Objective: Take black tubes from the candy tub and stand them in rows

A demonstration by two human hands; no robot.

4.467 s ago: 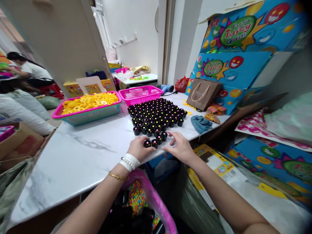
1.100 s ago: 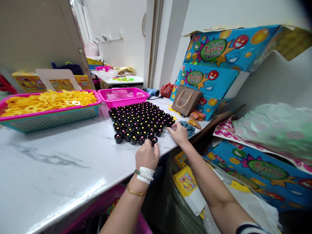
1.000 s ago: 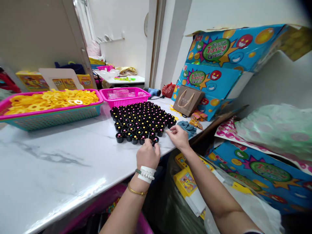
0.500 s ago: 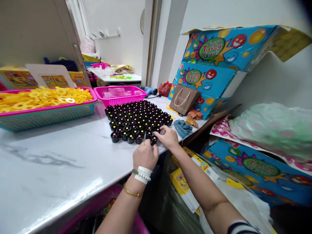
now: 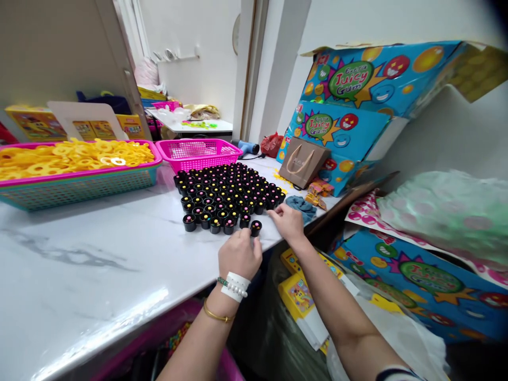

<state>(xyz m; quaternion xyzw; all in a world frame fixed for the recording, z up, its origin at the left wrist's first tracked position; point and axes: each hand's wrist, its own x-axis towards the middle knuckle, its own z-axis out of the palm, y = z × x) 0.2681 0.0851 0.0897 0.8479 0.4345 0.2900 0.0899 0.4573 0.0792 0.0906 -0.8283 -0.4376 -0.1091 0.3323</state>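
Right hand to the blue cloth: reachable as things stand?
Likely yes: the right hand seems to hold nothing, and the blue cloth lies close behind it on the tabletop, with nothing visible standing between them.

Left hand (image 5: 240, 255): mine, just beside a black cup (image 5: 256, 228)
Right hand (image 5: 288, 222): mine, near the blue cloth (image 5: 301, 206)
Yellow rings (image 5: 75, 157): heaped in the basket (image 5: 91, 188) at left

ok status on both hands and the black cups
Left hand by small round black plastic cup; right hand near clustered cups; crumpled blue cloth just beyond.
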